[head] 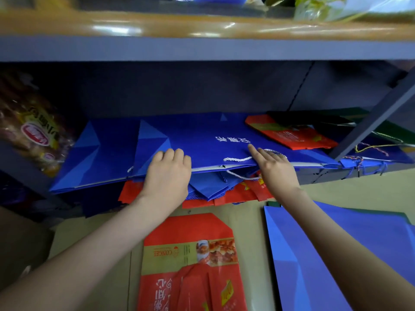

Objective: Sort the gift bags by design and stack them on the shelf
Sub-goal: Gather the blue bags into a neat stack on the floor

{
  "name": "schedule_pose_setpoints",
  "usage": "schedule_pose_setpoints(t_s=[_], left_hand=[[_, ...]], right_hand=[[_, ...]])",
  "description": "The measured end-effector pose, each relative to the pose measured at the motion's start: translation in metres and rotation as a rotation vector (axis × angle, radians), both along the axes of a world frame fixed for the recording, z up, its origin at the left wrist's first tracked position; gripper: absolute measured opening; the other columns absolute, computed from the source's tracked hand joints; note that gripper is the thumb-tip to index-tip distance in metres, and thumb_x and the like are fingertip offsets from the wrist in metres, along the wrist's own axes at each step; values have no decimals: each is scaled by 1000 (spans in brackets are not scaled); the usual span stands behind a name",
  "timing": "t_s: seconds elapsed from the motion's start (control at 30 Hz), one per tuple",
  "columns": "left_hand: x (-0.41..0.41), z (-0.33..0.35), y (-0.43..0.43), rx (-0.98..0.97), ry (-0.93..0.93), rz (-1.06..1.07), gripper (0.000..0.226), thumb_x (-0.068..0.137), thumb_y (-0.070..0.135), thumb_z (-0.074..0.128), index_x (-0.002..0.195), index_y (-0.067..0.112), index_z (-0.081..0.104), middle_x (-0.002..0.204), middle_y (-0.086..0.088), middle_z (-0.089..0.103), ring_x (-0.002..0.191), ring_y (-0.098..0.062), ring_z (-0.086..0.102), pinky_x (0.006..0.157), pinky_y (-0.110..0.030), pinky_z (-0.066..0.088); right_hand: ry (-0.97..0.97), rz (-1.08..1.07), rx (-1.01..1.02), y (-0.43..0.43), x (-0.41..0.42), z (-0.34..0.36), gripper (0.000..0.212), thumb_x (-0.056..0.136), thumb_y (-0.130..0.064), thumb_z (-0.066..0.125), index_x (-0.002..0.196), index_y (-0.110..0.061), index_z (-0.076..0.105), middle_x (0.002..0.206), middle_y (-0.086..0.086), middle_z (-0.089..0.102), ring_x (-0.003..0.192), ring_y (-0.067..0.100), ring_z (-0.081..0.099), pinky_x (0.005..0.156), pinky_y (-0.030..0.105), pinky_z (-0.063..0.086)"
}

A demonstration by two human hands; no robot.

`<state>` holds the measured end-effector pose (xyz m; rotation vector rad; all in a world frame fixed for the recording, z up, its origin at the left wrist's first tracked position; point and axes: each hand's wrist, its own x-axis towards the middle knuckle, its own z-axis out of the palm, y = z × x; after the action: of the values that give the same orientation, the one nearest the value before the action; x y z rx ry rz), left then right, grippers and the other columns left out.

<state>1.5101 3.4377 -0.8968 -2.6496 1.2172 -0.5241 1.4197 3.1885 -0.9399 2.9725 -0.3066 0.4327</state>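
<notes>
Blue gift bag [202, 140] is lying flat on the shelf [318, 176], its long axis running left-right and its mouth edge facing both hands. The left hand [167, 173] is pressing that edge; I cannot tell whether its grip is closing underneath. The right hand [276, 169], grip open, is touching the bag beside the rope handle [238, 159].

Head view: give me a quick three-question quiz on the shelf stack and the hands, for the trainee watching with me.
1. True or false: the top blue bag on the shelf carries white lettering.
2. Multiple choice: what colour are the bags sticking out beneath the blue ones at the shelf's front? A. red B. pink C. silver
3. Short answer: does the left hand or the right hand stretch its index finger out on the top blue bag?

Key: 1 true; 2 A; 3 the right hand.
</notes>
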Motion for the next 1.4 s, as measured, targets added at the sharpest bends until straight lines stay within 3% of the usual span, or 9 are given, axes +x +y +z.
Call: schedule_pose_setpoints(t_s=[0.17, 0.37, 0.63, 0.73, 0.9, 1.0, 1.13, 1.3, 1.4], left_hand=[[-15, -11, -14, -21, 91, -72, 63, 79, 11, 59, 139, 7, 45, 135, -18, 52, 126, -31, 50, 107, -43, 35], [-55, -38, -26, -78, 218, -240, 59, 74, -1, 26, 123, -5, 58, 121, -22, 62, 111, -33, 62, 93, -42, 50], [-104, -73, -34, -19, 246, -361, 52, 76, 1, 28, 113, -10, 63, 111, -26, 65, 102, -36, 65, 86, -43, 53], [-127, -65, -38, -38, 222, -422, 51, 78, 2, 28, 114, -11, 62, 112, -27, 64, 103, -37, 65, 86, -44, 55], [-164, -59, -42, -6, 231, -497, 47, 82, 10, 35, 115, -7, 63, 114, -28, 63, 107, -39, 62, 89, -45, 53], [-183, -55, -45, 224, 522, -592, 77, 89, 44, 50, 149, 5, 22, 155, -23, 17, 143, -35, 18, 116, -43, 16], [-195, -68, -48, 302, 629, -665, 103, 69, 75, 19, 151, 20, -8, 158, -6, -18, 144, -20, -21, 113, -36, -19], [-223, -95, -55, 276, 561, -755, 96, 64, 61, 34, 144, 10, 37, 152, -20, 28, 142, -33, 25, 111, -50, 12], [-224, -106, -66, 231, 536, -830, 92, 65, 57, 34, 143, 9, 40, 151, -17, 32, 140, -31, 30, 109, -50, 19]], right_hand=[[-132, 227, -144, 31, -22, 14, 57, 78, 0, 32, 129, -1, 56, 117, 16, 67, 107, 30, 65, 82, 38, 55], [-101, 191, -122, 25, -90, -11, 54, 79, 1, 31, 127, 0, 58, 118, 14, 66, 107, 29, 65, 84, 39, 55], [102, -87, -60, 2, -158, -44, 77, 72, 7, 44, 146, -9, 28, 141, 18, 47, 131, 35, 43, 109, 42, 21], [120, -38, -26, 6, -169, -35, 96, 58, 7, 64, 145, -12, 29, 144, 18, 43, 134, 37, 38, 111, 48, 22], [115, 90, 10, -3, -210, -40, 67, 81, 4, 23, 144, -15, 31, 138, 13, 51, 129, 34, 46, 114, 39, 19], [191, 84, 16, -18, -245, -51, 61, 93, 2, 9, 148, -19, 23, 144, 10, 44, 135, 32, 37, 115, 42, 18], [295, 54, -29, -36, -290, -60, 73, 85, 8, 10, 152, -21, 10, 152, 6, 31, 141, 30, 26, 115, 45, 15], [268, 44, -60, -42, -313, -66, 74, 87, 9, 29, 152, -20, 9, 152, 7, 25, 141, 30, 24, 114, 48, 18], [251, -29, -45, -42, -337, -69, 73, 86, 10, 29, 150, -19, 13, 149, 12, 30, 138, 33, 27, 113, 49, 20]])
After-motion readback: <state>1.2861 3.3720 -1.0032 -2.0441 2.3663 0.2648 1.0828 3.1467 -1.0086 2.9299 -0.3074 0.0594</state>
